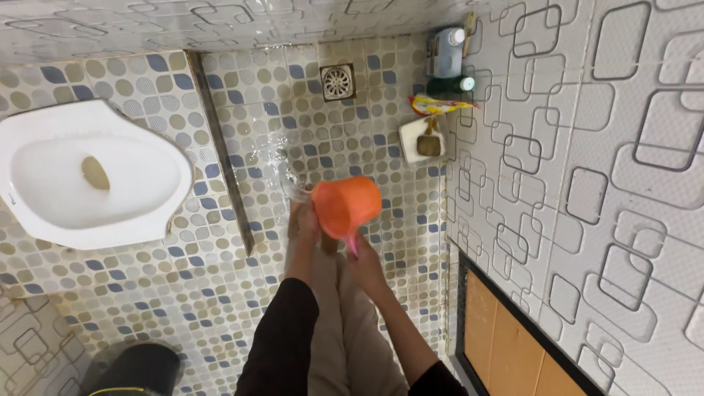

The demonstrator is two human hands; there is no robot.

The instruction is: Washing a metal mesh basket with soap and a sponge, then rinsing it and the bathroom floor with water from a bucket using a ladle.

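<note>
Head view. Orange plastic mug (346,207): light, stiff, slick when wet, tipped over my feet, water spilling. Right hand (364,262) closed on its pink handle; left hand (306,220) steadies the rim, fingers curled. Wet mosaic floor (257,110), drain (337,81), squat toilet (88,172), bottles (449,62) by the tiled wall (587,147).

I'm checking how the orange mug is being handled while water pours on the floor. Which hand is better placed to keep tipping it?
Probably the right hand: it grips the pink handle of the orange mug. The left hand only steadies the mug's side.
</note>
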